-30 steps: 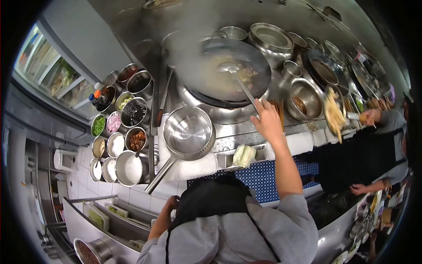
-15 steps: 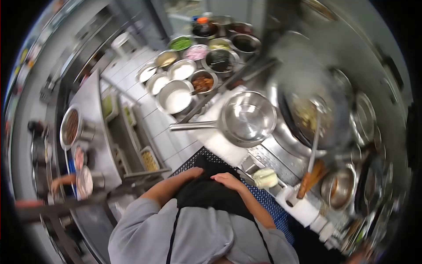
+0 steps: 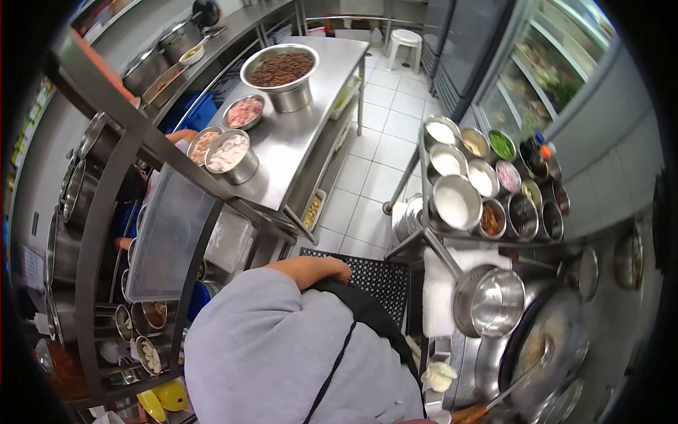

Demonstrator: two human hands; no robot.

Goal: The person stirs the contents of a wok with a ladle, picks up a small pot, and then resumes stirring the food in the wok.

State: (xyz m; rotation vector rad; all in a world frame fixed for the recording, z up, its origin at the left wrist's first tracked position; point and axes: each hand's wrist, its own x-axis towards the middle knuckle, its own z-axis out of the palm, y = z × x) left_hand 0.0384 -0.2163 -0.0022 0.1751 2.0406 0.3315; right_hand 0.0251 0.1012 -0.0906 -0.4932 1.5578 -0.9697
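Note:
My left hand [image 3: 339, 270] rests at the front of the black apron [image 3: 364, 304], its fingers partly hidden; whether they hold the cloth does not show. The body and apron hide my right hand. Nearest on the right is a steel saucepan [image 3: 498, 302] with a long handle, beside a white towel [image 3: 438, 290]. A wok [image 3: 544, 346] with food and a ladle [image 3: 519, 381] in it sits at the lower right. A pale cloth [image 3: 438, 377] lies by the stove edge.
Steel containers of ingredients, one with white contents [image 3: 457, 202], stand on a rack at right. A steel table [image 3: 318, 92] bears a bowl of brown food [image 3: 282, 71]. A metal shelf frame [image 3: 92, 247] rises at left, with another person's hand [image 3: 182, 136] behind it.
The view has swung left, so the table and shelf frame show larger and the stove sits at the lower right. My right hand has gone out of sight.

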